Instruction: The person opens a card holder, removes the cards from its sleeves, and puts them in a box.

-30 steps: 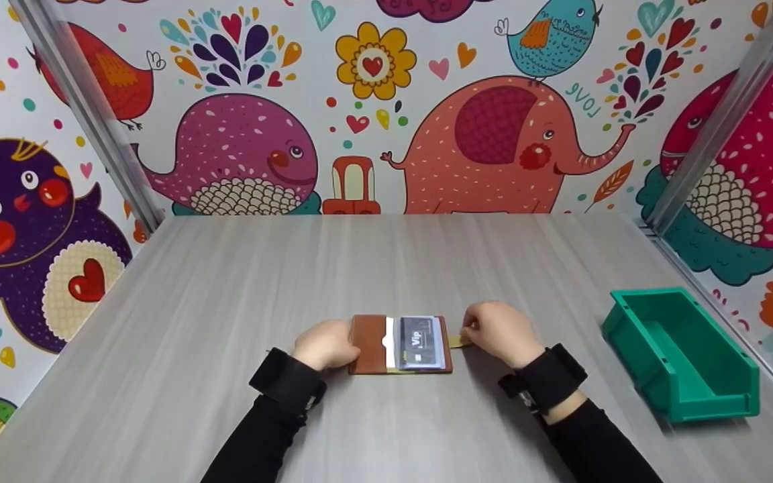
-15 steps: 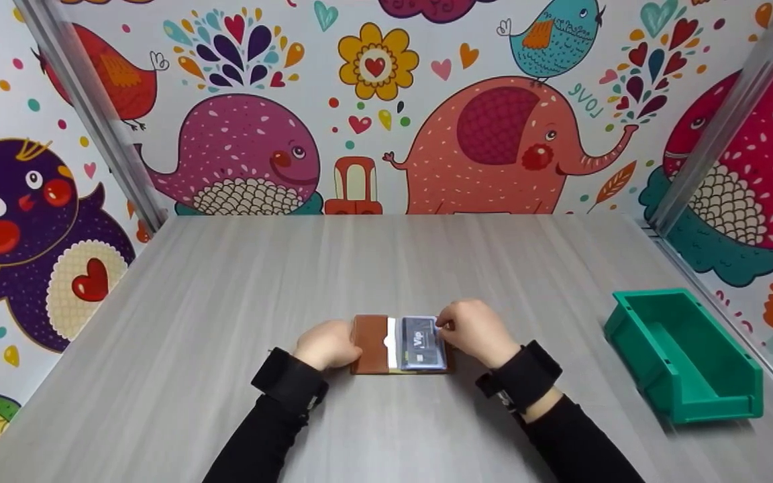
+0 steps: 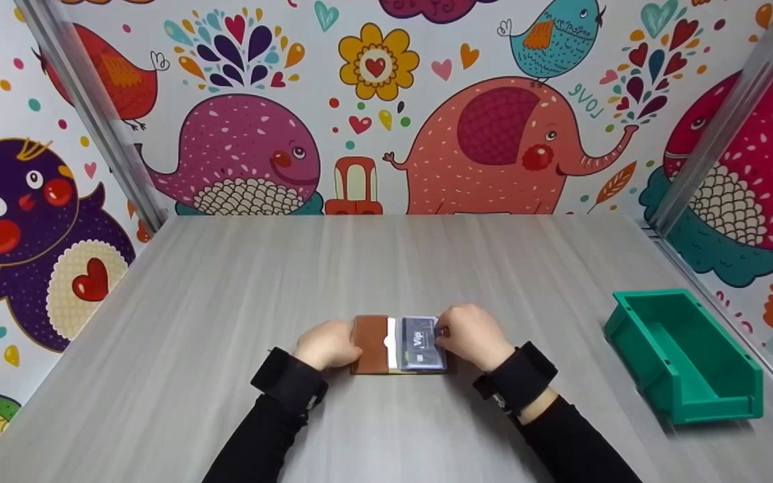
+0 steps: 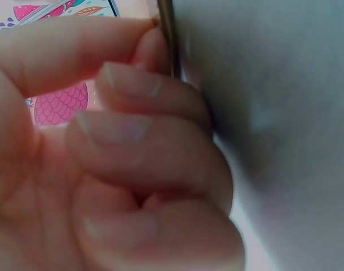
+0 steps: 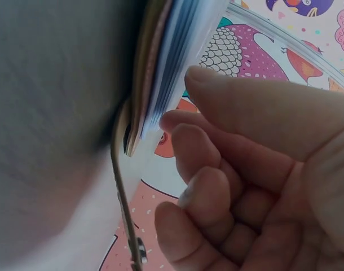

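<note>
A brown card holder [image 3: 370, 343] lies open on the table, with a white slotted pocket and a stack of clear sleeves [image 5: 175, 68] on its right half. The top sleeve carries a dark card [image 3: 420, 339] marked "Vip". My left hand [image 3: 326, 344] pinches the holder's left edge between thumb and index finger, the other fingers curled underneath. At the right edge of the sleeves is my right hand [image 3: 474, 333]; its index fingertip meets their edges, while the thumb stands apart from it over the top sleeve. A closure strap [image 5: 123, 192] with a metal snap sticks out below the sleeves in the right wrist view.
A green plastic bin [image 3: 685, 355] stands on the right side of the grey wood-grain table [image 3: 386, 261]. Walls printed with cartoon animals [image 3: 487, 147] close off the back and sides, with metal posts [image 3: 91, 114] at the corners.
My right hand has let go of the strap and moved left to the right edge of the sleeves, then slightly lower. The left hand keeps its hold on the card holder.
</note>
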A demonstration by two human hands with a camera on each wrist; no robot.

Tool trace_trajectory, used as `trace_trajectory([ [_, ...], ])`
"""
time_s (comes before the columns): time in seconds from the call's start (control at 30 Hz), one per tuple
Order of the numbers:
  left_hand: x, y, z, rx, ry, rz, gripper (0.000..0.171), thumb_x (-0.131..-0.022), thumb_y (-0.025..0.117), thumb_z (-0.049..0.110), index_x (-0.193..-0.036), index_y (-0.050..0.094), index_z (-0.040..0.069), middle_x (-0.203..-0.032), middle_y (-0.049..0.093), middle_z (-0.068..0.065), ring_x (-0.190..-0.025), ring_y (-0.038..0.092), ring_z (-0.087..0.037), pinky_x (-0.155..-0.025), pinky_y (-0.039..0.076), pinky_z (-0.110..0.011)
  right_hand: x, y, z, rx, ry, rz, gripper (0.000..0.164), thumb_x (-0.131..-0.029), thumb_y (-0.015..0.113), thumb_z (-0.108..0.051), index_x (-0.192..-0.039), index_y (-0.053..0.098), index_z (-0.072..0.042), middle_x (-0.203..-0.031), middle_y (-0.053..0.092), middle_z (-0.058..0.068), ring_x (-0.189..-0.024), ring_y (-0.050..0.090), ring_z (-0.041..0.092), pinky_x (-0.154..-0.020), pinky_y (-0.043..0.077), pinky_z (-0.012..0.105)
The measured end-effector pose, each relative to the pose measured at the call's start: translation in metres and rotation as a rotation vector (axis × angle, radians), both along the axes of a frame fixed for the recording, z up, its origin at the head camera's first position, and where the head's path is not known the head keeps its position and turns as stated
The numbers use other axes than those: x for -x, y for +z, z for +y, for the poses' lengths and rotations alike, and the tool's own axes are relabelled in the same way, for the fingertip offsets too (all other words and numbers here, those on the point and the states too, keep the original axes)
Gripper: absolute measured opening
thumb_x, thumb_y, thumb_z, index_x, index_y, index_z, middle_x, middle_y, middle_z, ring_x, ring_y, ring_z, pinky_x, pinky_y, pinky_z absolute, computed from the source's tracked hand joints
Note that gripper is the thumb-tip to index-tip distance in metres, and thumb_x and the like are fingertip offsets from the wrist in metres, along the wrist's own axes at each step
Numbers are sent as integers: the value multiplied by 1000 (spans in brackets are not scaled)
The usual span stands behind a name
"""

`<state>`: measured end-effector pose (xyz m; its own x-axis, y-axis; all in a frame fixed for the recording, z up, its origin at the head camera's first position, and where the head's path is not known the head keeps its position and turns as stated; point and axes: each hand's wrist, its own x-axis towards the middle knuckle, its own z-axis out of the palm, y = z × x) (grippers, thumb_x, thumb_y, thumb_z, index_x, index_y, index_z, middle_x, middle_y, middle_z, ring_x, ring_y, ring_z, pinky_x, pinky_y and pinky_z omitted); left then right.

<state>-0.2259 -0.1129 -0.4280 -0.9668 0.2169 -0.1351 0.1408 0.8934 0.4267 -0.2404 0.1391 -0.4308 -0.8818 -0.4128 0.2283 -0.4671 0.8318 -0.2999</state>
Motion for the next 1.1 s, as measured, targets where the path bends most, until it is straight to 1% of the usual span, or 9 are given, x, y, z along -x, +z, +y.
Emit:
trace_trajectory([
  [0.23,1,-1,-1,-9,-5,-1,9,-81,66,14,-78,59,9,-80,61,-3,-66,50,-19,-64,46,-37,0,-2,-1,-23,16,27,10,-72,82,-5,-80,77,-5,-77,69,6,-70,63,24,-67,51,43],
  [0.43,2,-1,-1,-19,-7,-15,8,-81,66,15,-80,61,9,-82,63,-4,-67,51,-19,-66,47,-39,0,-3,-1,-13,19,20,10,-73,82,-4,-82,77,-5,-80,70,6,-71,64,25,-69,51,43],
  [0.53,2,-1,-2,-26,-10,-18,7,-80,65,14,-80,60,10,-82,62,-3,-67,50,-19,-65,46,-38,-1,-3,0,-11,20,16,10,-73,82,-4,-82,77,-5,-80,71,6,-71,64,24,-68,51,42],
  [0.6,2,0,-2,-30,-17,-12,10,-79,64,13,-75,56,11,-77,58,-2,-65,49,-18,-61,44,-36,-1,-3,0,-11,21,14,9,-73,82,-3,-81,77,-5,-79,70,6,-70,63,23,-67,51,42],
  [0.67,1,2,-1,-39,-14,-6,19,-79,63,12,-67,49,13,-69,51,1,-60,45,-17,-56,39,-33,-1,-3,0,-12,23,10,9,-74,81,-3,-81,77,-4,-79,70,5,-69,62,22,-66,51,42],
  [0.77,0,5,0,-46,-1,18,30,-79,61,14,-59,39,16,-60,40,5,-54,40,-14,-51,32,-29,-1,-3,-1,-9,22,4,8,-74,81,-3,-81,76,-4,-77,69,6,-68,61,22,-65,50,41],
  [0.83,-1,7,3,-62,12,41,33,-80,60,16,-58,36,17,-57,35,6,-51,37,-13,-49,28,-28,-1,-3,-1,-8,21,2,8,-74,81,-2,-81,76,-4,-77,69,6,-68,61,22,-65,50,41],
  [1.0,-2,8,12,-121,24,115,34,-84,62,17,-58,39,17,-55,36,7,-49,37,-13,-47,26,-28,-2,-3,-1,-9,18,4,9,-74,81,-3,-82,77,-4,-78,70,6,-69,63,23,-67,51,42],
  [1.1,-3,8,19,-150,17,156,31,-83,62,14,-59,43,17,-55,40,6,-50,40,-13,-48,30,-28,-2,-3,-1,-11,13,3,9,-75,81,-4,-83,77,-4,-79,70,6,-70,63,24,-67,51,43],
])
